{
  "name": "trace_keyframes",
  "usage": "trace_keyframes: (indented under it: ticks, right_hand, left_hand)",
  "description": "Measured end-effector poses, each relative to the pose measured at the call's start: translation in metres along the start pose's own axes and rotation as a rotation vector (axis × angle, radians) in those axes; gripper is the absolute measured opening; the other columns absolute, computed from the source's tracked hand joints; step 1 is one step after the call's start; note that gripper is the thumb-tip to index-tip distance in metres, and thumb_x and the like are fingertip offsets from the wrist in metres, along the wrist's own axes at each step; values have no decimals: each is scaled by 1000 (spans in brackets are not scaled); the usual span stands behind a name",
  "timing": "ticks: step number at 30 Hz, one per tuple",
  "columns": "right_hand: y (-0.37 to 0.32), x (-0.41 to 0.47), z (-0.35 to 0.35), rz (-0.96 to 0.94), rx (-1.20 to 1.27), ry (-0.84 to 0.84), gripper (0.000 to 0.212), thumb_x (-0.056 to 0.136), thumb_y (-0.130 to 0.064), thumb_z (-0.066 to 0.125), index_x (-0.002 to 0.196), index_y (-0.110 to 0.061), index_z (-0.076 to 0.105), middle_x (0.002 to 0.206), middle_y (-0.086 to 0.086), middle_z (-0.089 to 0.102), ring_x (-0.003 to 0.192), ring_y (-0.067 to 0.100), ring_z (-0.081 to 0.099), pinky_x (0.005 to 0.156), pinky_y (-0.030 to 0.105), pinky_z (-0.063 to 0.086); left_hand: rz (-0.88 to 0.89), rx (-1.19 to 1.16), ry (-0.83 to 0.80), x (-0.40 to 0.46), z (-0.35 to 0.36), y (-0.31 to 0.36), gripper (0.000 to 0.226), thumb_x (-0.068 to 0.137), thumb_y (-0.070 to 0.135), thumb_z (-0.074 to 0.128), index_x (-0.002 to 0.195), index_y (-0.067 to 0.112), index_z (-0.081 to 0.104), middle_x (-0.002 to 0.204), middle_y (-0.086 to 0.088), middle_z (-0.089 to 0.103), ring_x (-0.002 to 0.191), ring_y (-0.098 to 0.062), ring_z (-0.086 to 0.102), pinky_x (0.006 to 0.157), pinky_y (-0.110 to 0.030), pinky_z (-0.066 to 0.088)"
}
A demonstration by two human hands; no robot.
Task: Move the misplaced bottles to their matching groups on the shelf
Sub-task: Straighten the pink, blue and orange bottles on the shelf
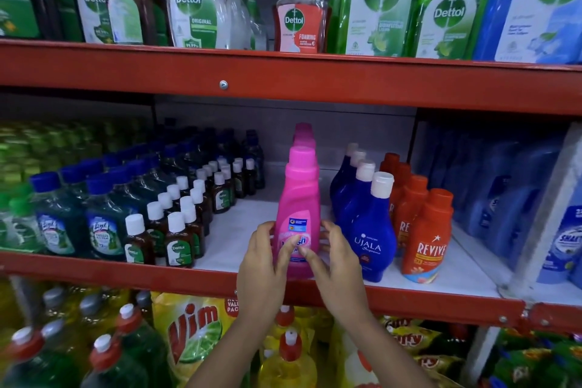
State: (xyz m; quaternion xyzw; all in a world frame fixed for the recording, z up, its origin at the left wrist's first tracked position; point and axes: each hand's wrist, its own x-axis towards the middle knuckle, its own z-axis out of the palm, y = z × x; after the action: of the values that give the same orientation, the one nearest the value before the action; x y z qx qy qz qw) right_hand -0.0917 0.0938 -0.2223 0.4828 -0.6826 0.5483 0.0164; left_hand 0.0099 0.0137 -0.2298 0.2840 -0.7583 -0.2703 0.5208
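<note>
A pink Vanish bottle [298, 198] stands upright at the front of the middle shelf [409, 280], heading a row of pink bottles that runs back behind it. My left hand [266, 258] wraps its lower left side. My right hand [330, 257] cups its lower right side, thumb across the label. Both hands touch the bottle. To its right stand blue Ujala bottles [368, 224] and orange Revive bottles [425, 233]. To its left are small brown Dettol bottles [179, 239] and blue-capped Lizol bottles [104, 224].
The red shelf beam [283, 82] overhead carries large Dettol bottles and a foaming pump bottle [302, 16]. Blue refill packs [510, 192] fill the right end. Below are Vim pouches [195, 331] and red-capped bottles [289, 353]. White shelf surface shows left of the pink row.
</note>
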Motion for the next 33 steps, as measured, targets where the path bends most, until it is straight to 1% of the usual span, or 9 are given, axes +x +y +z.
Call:
trace_keyframes:
  ticks: [3, 5, 7, 11, 16, 19, 25, 29, 33]
  right_hand:
    - [-3, -7, -4, -21, 66, 42, 49, 90, -44, 59, 134, -33, 42, 129, -16, 54, 116, -3, 54, 91, 18, 52]
    - [-5, -16, -15, -64, 68, 192, 43, 92, -39, 60, 132, -32, 47, 125, -20, 52, 120, 3, 53, 96, 27, 50]
    - [-3, -24, -30, -125, 43, 367, 37, 93, -29, 60, 129, -25, 52, 122, -16, 53, 118, 10, 55, 96, 33, 50]
    - [13, -25, -55, -127, -31, 505, 32, 94, -24, 58, 125, -17, 53, 123, 0, 56, 115, 18, 54, 96, 43, 50]
    - [28, -18, -70, -38, 48, 410, 38, 92, -25, 61, 127, -20, 49, 124, -2, 55, 114, 12, 54, 95, 38, 52]
    - [36, -15, -75, -18, 63, 345, 30, 92, -27, 61, 121, -23, 53, 119, -2, 61, 110, 13, 60, 90, 37, 55]
    - [41, -4, -82, 32, 120, 274, 24, 90, -29, 64, 110, -20, 57, 111, -3, 68, 104, 12, 64, 85, 32, 56]
    - [39, -1, -85, 40, 173, 225, 26, 87, -26, 67, 110, -16, 59, 110, -4, 69, 102, 7, 65, 79, 16, 53]
    - [39, -2, -87, 42, 193, 186, 27, 87, -26, 68, 110, -16, 59, 112, -4, 69, 103, 6, 65, 76, 9, 50]
  left_hand:
    - [11, 12, 25, -4, -1, 2, 44, 94, 48, 54, 127, 18, 51, 116, 5, 58, 97, 2, 55, 70, -2, 43]
    - [59, 57, 111, -11, 1, 9, 38, 97, 39, 57, 127, 17, 52, 118, 4, 55, 99, 3, 48, 71, 1, 37]
    - [145, 52, 160, -17, 8, 21, 30, 101, 36, 55, 124, 17, 53, 115, 5, 54, 102, 2, 47, 77, 2, 37]
    - [254, -47, -65, -21, 37, 46, 27, 103, 36, 45, 126, 22, 51, 120, 10, 56, 109, 4, 51, 89, -2, 39]
    - [104, -155, -278, -10, 74, 60, 43, 106, 33, 40, 146, 18, 36, 144, 4, 47, 129, -7, 45, 105, -25, 43]
    - [20, -172, -353, -4, 81, 59, 46, 106, 34, 39, 148, 16, 34, 147, -1, 45, 132, -15, 44, 110, -41, 40]
    - [14, -144, -316, -9, 78, 55, 43, 106, 40, 36, 143, 18, 40, 140, 0, 52, 126, -15, 51, 101, -44, 48]
    - [34, -118, -279, -16, 72, 58, 42, 105, 39, 36, 141, 17, 42, 136, 2, 54, 122, -13, 53, 97, -41, 52]
    - [46, -80, -245, -19, 69, 60, 41, 105, 38, 37, 140, 17, 44, 133, 3, 55, 119, -11, 54, 95, -39, 52]
